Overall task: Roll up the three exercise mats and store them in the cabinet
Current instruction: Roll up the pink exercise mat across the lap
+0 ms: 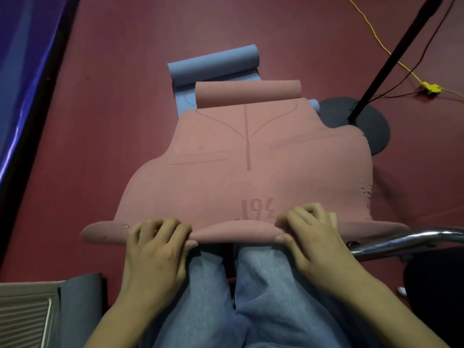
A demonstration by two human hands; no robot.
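Hands grip the near edge of a pink mat point(248, 177) low in the middle of the frame: the left hand point(155, 249) and the right hand point(311, 237) each have fingers curled over the top of a small roll just begun at that edge, thumbs tucked beneath it, the two hands set apart along the roll. Above them the pink mat spreads flat up the centre of the picture across the dark red floor point(105, 121), and its far end is curled into a roll of its own. A blue mat point(213, 64) lies partly under that far end, in the upper middle, with its far end rolled too. Legs in blue jeans point(263, 297) fill the bottom centre. At upper right a black stand point(376, 121) rests its round base just beside the pink mat, with a yellow cable point(376, 41) trailing past it.
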